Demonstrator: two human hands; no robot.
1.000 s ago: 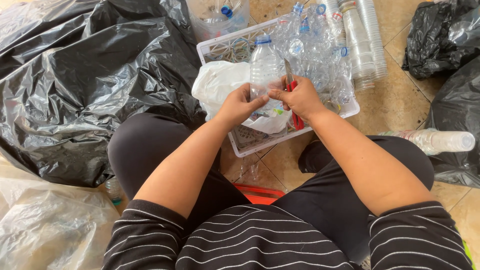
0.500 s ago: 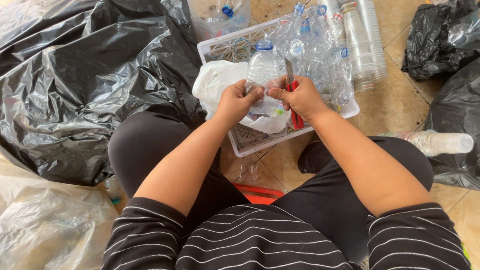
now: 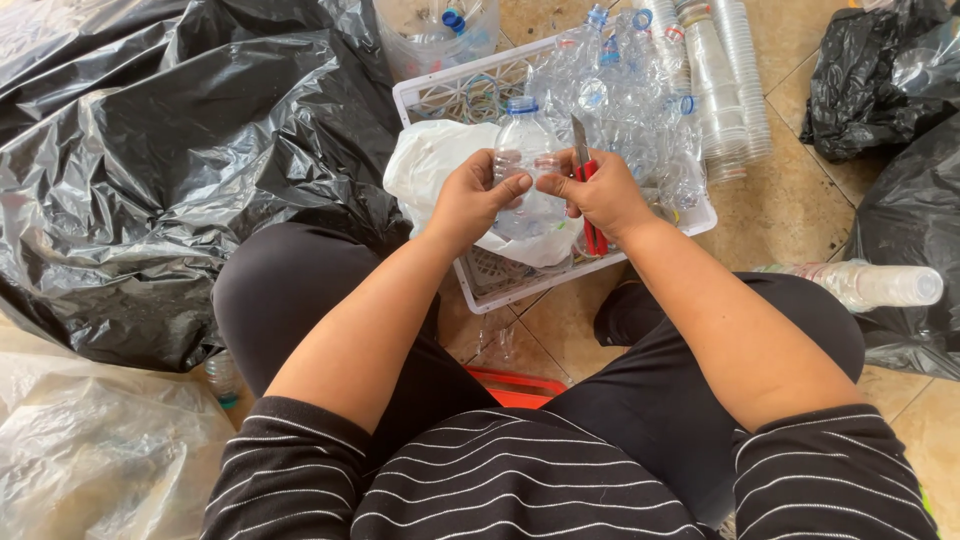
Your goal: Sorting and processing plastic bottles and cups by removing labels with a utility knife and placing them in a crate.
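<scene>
- The person sits on the tiled floor (image 3: 790, 205) with knees apart, both bare forearms reaching forward over a white plastic basket (image 3: 480, 285).
- The left hand (image 3: 470, 200) is wrapped around the side of a clear plastic bottle (image 3: 525, 150) with a blue cap; fingers curl onto its front, the thumb pressing near the middle.
- The bottle stands upright, held just above the near part of the basket, between the two hands.
- The right hand (image 3: 605, 195) is closed around a red-handled knife (image 3: 585, 175); the grey blade points up and lies against the bottle's right side, while the red handle sticks out below the fist.
- A white plastic bag (image 3: 430, 165) lies crumpled under and to the left of the hands, draped over the basket's near-left corner.
- The far part of the basket is heaped with more clear bottles (image 3: 630, 90), several with blue caps or rings.
- Stacked clear cups (image 3: 725, 85) lie on the floor just past the basket's right edge.
- Another clear bottle (image 3: 880, 285) lies on its side on the floor by the person's right knee.
- Big black rubbish bags (image 3: 180, 160) fill the floor to the left; more black bags (image 3: 890, 80) sit at the far right.
- A translucent bag (image 3: 90, 450) lies at the near left, and something red (image 3: 520, 385) shows on the floor between the legs.
</scene>
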